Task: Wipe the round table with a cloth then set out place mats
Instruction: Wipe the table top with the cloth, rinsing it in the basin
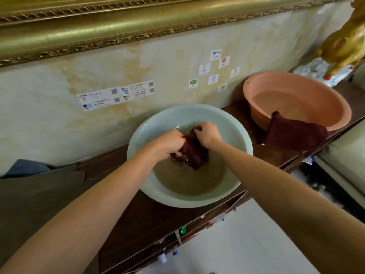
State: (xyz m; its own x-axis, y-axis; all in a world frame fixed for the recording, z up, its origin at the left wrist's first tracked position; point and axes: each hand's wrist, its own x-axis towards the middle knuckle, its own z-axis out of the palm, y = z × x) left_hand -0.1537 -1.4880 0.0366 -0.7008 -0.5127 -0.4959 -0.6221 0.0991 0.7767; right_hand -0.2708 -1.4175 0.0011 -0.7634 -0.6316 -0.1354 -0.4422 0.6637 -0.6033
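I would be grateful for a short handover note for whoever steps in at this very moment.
Left hand and right hand: both grip the wet dark red cloth over the murky water in the pale green round basin.
A second dark red folded cloth leans against the pink plastic basin on the dark wooden shelf.
Done: cloth wetted.
Left: wring it, wipe the round table, set out the place mats; neither table nor mats are in view.
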